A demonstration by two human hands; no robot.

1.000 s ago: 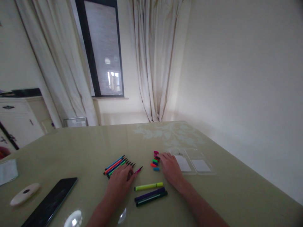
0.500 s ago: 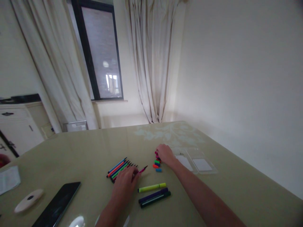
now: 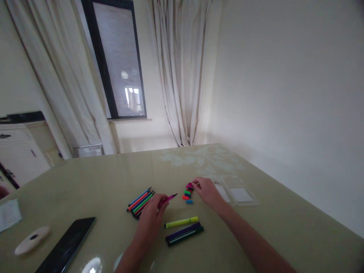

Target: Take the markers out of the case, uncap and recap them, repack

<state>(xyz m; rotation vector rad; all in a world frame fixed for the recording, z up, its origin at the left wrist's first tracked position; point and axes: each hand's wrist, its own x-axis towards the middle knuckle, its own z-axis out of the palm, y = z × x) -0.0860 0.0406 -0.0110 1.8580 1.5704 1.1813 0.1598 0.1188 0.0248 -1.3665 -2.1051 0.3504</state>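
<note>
My left hand (image 3: pixel 152 210) pinches a magenta felt-tip pen (image 3: pixel 171 197), uncapped, its dark tip pointing right. Under and beside that hand lies a row of uncapped felt-tip pens (image 3: pixel 142 200) in blue, red, green and other colours, partly hidden by my fingers. My right hand (image 3: pixel 205 188) is at the far end of a small line of coloured pen caps (image 3: pixel 187 192), fingertips drawn together beside the magenta ones; what they hold, if anything, is hidden. Nearer me lie a capped yellow pen (image 3: pixel 182 222), a purple pen (image 3: pixel 182 234) and a dark green pen (image 3: pixel 186 237).
An opened clear plastic case (image 3: pixel 241 195) with white inserts lies right of my right hand. To the left are a black phone-like slab (image 3: pixel 68 242), a pale oval object (image 3: pixel 32 240) and a folded white cloth or paper (image 3: pixel 9 215). The table's right edge runs along the wall.
My right hand has drawn back slightly to the right, uncovering more of the magenta caps. My left hand still holds the magenta pen, now raised a little more clear of the row.
</note>
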